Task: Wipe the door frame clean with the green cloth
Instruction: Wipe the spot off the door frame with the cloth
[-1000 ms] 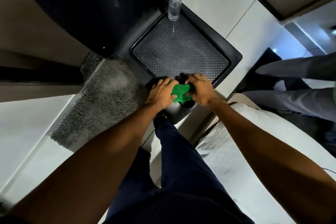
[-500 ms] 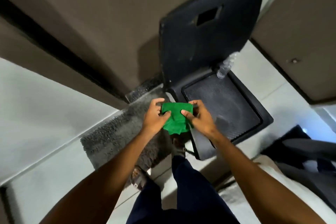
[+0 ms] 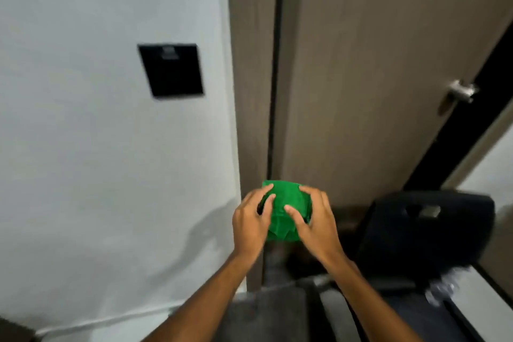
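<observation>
Both hands meet low in the middle of the head view, with the green cloth [image 3: 286, 211] bunched between them. The left hand [image 3: 251, 223] cups the cloth from its left side, its fingers [image 3: 268, 203] curled onto the fabric; the right hand [image 3: 315, 223] covers the right side, thumb and forefinger pressed into the green folds. So both sets of fingers are closed on the cloth, holding it as a rounded wad rather than a flat sheet. The bare forearms run up from the bottom edge of the view.

The cloth sits in front of the lower part of the door frame [image 3: 251, 64], a brown vertical strip that borders the pale grey wall [image 3: 97, 147] on its left. A dark gap separates the frame from the brown door [image 3: 374, 64] on its right (whether the cloth actually touches the frame or is held just off it cannot be told from this angle). A metal door handle [image 3: 462, 90] sticks out near the door's right edge, high and well apart from the hands.

On the wall, a black square panel [image 3: 170, 69] hangs to the left of the frame, above hand level. A black chair [image 3: 427, 228] stands to the right of the hands, its backrest showing a cut-out slot. Below the hands lies a dark grey mat [image 3: 266, 316] on the floor, blurred at the bottom of the view.
</observation>
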Demonstrator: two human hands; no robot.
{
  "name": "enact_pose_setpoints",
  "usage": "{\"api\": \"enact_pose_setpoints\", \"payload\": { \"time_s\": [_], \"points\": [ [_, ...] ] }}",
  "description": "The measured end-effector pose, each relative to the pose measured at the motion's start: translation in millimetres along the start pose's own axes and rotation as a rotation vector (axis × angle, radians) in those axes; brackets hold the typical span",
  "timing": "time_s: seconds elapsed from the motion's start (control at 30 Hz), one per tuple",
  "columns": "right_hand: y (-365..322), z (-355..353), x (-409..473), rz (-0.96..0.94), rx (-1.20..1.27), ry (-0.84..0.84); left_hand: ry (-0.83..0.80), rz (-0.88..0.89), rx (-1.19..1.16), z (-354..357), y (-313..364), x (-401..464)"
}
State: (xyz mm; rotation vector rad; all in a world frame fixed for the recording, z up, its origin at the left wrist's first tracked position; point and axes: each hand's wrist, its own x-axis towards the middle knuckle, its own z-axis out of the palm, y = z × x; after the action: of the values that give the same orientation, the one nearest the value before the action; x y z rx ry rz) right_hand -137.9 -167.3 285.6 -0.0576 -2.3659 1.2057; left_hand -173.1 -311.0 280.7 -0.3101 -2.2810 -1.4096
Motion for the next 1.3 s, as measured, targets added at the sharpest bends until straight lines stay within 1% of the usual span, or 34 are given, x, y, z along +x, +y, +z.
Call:
{"api": "enact_pose_setpoints", "payload": {
  "time_s": [0.07,0.17,0.23,0.33,0.4,0.47,0.5,0.57,0.63,0.67,0.7,0.73,0.77,0.87,0.93,0.97,1.03,1.1,1.23,1.3],
  "points": [
    [-33.7,3.6,28.1,-0.114,-0.008,0.050,0.093,0.143,0.102,-23.1,17.8,33.8],
    [-106.0,-7.4,87.1,-0.309,-0.021,0.161,0.232,0.385,0.219,-67.2,51.0,95.8],
    [-152.5,-17.4,123.1,-0.434,-0.044,0.223,0.302,0.494,0.265,-91.6,73.0,135.0],
    [-208.1,-31.2,168.9,-0.611,-0.068,0.325,0.420,0.606,0.312,-119.6,109.2,184.7],
    [-231.8,-42.0,194.9,-0.677,-0.079,0.399,0.475,0.668,0.340,-126.6,134.9,213.6],
    [-244.1,-51.0,219.1,-0.707,-0.110,0.475,0.488,0.701,0.363,-126.1,157.7,236.4],
    [-246.7,-54.4,229.3,-0.706,-0.144,0.522,0.480,0.712,0.374,-124.8,166.6,244.9],
    [-246.0,-55.5,244.4,-0.746,-0.294,0.621,0.487,0.752,0.395,-125.9,174.7,259.8],
    [-236.6,-50.6,248.6,-0.902,-0.482,0.638,0.577,0.751,0.358,-138.4,173.7,275.2],
    [-231.3,-46.7,250.4,-0.980,-0.538,0.633,0.650,0.733,0.335,-148.5,174.0,288.2],
    [-226.4,-43.8,247.2,-1.014,-0.568,0.619,0.704,0.700,0.329,-160.5,174.0,296.4],
    [-223.7,-40.1,246.0,-1.010,-0.568,0.610,0.730,0.678,0.365,-171.6,175.9,308.2],
    [-222.2,-35.9,243.3,-0.976,-0.551,0.589,0.719,0.658,0.426,-179.2,176.6,318.3],
    [-228.1,-20.2,237.1,-0.806,-0.464,0.494,0.651,0.624,0.693,-184.1,171.4,343.0],
    [-234.9,-9.4,240.5,-0.713,-0.517,0.497,0.665,0.608,0.832,-181.2,160.4,352.8],
    [-236.3,-5.2,244.7,-0.696,-0.569,0.513,0.679,0.605,0.866,-180.7,155.6,355.7],
    [-234.7,-1.7,255.7,-0.707,-0.657,0.586,0.687,0.609,0.896,-181.3,151.7,359.6],
    [-233.8,-5.7,268.6,-0.730,-0.691,0.659,0.692,0.613,0.900,-181.6,151.4,361.4],
    [-268.8,-20.1,295.6,-0.680,-0.574,0.758,0.711,0.624,0.907,-179.2,150.5,363.8],
    [-279.7,-16.7,296.8,-0.675,-0.575,0.773,0.707,0.627,0.908,-180.4,150.5,362.2]
  ]
}}
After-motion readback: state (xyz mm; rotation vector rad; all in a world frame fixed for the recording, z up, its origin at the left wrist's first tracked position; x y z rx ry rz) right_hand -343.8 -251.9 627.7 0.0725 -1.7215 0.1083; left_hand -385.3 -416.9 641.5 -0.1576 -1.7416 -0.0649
